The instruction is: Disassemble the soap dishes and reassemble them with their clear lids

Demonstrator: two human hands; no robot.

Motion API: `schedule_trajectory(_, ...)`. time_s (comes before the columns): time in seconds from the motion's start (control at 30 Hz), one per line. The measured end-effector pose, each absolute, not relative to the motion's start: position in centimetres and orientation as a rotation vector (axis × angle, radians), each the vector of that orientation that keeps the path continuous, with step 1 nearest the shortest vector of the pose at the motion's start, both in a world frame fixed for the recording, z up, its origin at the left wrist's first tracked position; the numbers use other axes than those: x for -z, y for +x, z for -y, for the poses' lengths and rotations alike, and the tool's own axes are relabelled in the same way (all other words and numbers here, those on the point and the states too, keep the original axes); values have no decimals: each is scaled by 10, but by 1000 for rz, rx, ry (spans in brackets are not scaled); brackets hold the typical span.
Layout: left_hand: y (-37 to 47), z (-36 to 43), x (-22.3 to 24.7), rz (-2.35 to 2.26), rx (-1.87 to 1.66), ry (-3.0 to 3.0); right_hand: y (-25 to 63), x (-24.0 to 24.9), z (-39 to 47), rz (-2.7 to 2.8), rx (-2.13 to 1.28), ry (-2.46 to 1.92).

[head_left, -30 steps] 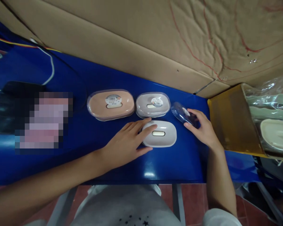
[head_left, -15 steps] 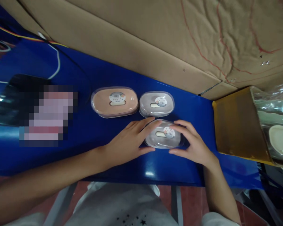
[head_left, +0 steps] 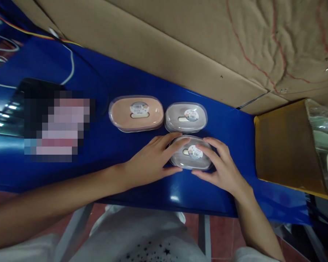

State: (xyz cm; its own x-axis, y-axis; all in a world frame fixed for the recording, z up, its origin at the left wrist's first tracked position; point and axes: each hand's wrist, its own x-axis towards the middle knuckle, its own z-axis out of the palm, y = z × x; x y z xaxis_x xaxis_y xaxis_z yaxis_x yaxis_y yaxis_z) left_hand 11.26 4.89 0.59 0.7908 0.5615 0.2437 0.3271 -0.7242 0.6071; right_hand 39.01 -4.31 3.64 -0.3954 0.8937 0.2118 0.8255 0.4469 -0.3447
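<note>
An oval grey plastic box (head_left: 187, 161) with a clear cover and a round sticker lies on the blue table, held from both ends. My left hand (head_left: 150, 160) grips its left end, fingertips over the far rim and top, thumb at the near edge. The right end is between the fingers and thumb of my right hand (head_left: 224, 165), one fingertip touching the sticker. Just behind stands a second grey oval box (head_left: 175, 118) with a similar sticker. To its left is a larger peach oval box (head_left: 121, 114), also under a clear cover.
On the right, an open cardboard box (head_left: 284, 145) holds plastic-wrapped pale green and cream items. A brown cardboard wall (head_left: 180, 62) runs along the back of the blue table (head_left: 142, 198). A black device (head_left: 8, 112), a blurred-out patch and cables are at left.
The view has shifted slightly, so the table items appear a little farther right and higher. My right hand has closed in a bit around the front grey box, its thumb farther along the near edge.
</note>
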Motion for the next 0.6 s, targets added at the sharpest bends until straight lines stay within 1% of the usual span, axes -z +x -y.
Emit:
schedule_trajectory(0.13, 112, -49, -6, -673, -538, 2378, 389, -36, 43, 2364, -237, -1451)
schedule_trajectory(0.47, 111, -49, -4, -612, -556, 2437, 393, -41, 42, 2333, -381, -1474)
schedule_trajectory(0.6, 109, -51, -14, -599, -628, 2533, 406, -48, 45, 2292, -476, -1578)
